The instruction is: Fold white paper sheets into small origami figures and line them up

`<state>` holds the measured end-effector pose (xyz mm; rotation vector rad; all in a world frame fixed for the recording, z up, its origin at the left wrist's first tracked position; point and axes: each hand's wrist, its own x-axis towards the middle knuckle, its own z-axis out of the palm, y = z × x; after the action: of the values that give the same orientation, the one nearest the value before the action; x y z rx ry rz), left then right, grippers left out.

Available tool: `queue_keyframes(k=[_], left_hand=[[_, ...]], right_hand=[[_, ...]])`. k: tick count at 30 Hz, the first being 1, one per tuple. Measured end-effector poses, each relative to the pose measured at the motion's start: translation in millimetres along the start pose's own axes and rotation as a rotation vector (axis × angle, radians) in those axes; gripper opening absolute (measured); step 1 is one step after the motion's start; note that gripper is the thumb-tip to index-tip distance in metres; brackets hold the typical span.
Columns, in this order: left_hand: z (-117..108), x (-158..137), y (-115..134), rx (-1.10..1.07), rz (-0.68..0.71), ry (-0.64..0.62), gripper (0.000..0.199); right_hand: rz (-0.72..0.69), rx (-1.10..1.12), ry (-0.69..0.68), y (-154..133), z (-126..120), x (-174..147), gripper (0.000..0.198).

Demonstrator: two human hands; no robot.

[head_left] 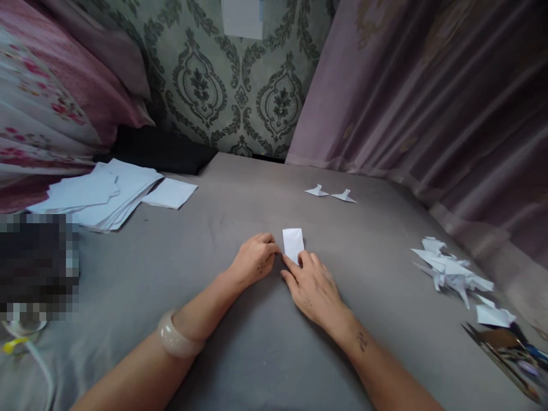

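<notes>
Fingers of the left hand (256,258) are bunched, tips just beside the left edge of a small folded white paper (293,242); whether they pinch that edge, we cannot tell. On the right hand (315,288), thumb and index finger stand spread, the other fingers bent at the paper's near end, likely to keep it flat and from sliding on the grey cloth (240,354). Paper lies in front of the wearer, where both hands meet.

Left to right: a dark pixelated object we cannot identify, a white cable (39,365) with a yellow tie (15,345) below it. Behind, a fanned stack of white sheets (120,205), a smaller white paper (173,193) at its right side; set aside, we judge, yet within reach. Pale bangle (177,337) on the left forearm. Beyond the right hand, two folded paper birds (345,196) sit near each other, perhaps stood off to avoid crushing. Far right, we note a heap of folded paper figures (451,271) and, nearer us, a pointed tool (474,334), probably out at the side because neither hand uses it.
</notes>
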<state>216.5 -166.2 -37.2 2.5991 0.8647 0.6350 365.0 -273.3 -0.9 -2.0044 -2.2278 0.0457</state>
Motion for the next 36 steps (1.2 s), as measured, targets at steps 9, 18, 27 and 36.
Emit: queue_keyframes(k=[9,18,27,36], left_hand=[[1,0,-3,-0.049,-0.025,0.021,0.031],[2,0,-4,-0.07,-0.039,0.018,0.032],[1,0,-3,-0.08,-0.058,-0.003,0.032],[3,-1,-6,-0.074,-0.049,0.004,0.032]], right_hand=[[0.017,0.16,0.001,13,1,-7,0.034],[0.039,0.19,0.01,22,-4,-15,0.028],[0.065,0.187,0.024,32,-4,-24,0.027],[0.088,0.329,-0.02,52,-14,-35,0.027]])
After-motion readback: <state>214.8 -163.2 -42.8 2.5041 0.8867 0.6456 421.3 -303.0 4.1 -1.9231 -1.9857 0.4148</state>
